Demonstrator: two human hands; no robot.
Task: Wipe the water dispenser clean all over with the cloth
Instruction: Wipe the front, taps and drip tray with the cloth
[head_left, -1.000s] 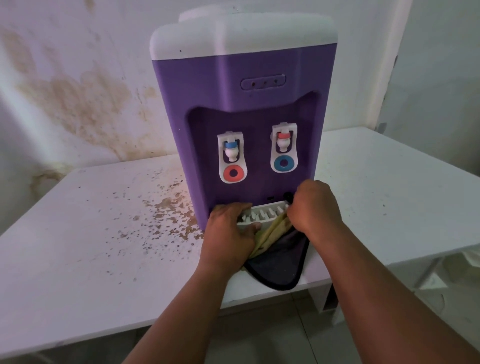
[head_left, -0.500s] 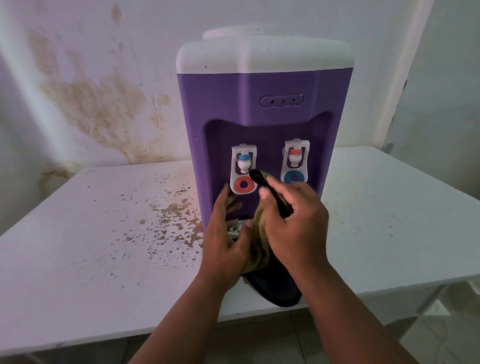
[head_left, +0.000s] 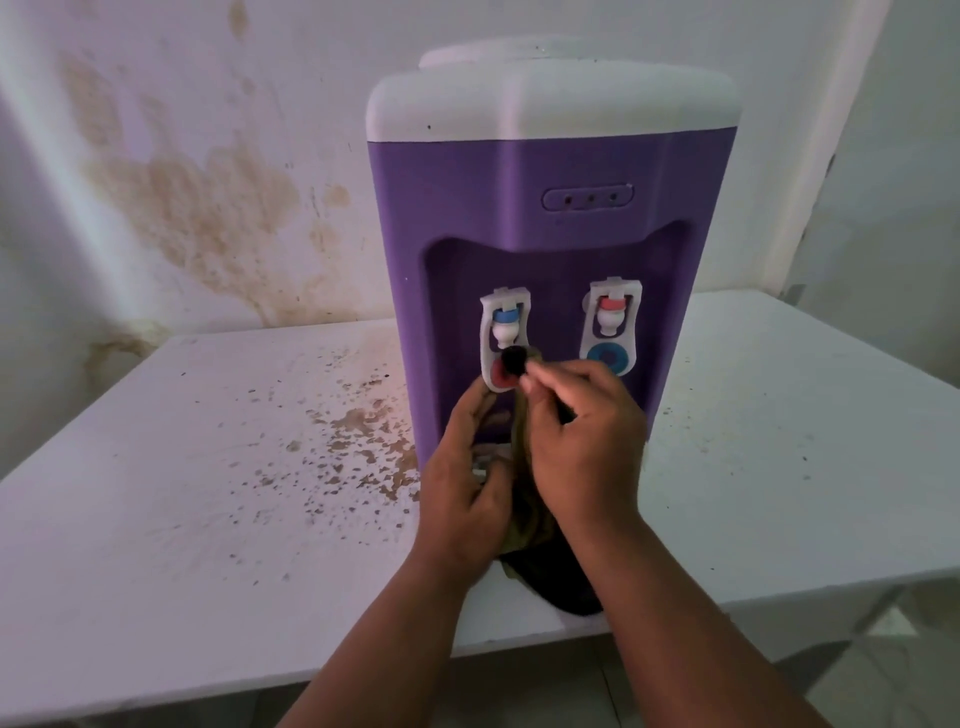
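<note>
Item: water dispenser (head_left: 540, 249), purple body with white top, stood upright on a white tabletop (head_left: 779, 441) against a stained wall (head_left: 197, 197). Change noted: a second ago both hands were low at the drip tray with the cloth spread beneath them; since then the cloth (head_left: 530, 525) has been gathered and lifted, and one dark corner is now held up against the blue-capped tap (head_left: 505, 325). The wiping is judged to have passed from the tray to the tap recess, with the upper front, sides and top seemingly yet to be done. Right hand (head_left: 587, 447): fingers pinched on the raised cloth corner. Left hand (head_left: 467, 483): fingers curled round the bunched middle of the cloth, just below the tap. Cloth: olive-yellow on one face, dark on the other, its tail hung over the tabletop edge. Second tap, red-capped (head_left: 612, 312), to the right and untouched at present. Brown speckled staining is recorded on the tabletop left of the dispenser.
</note>
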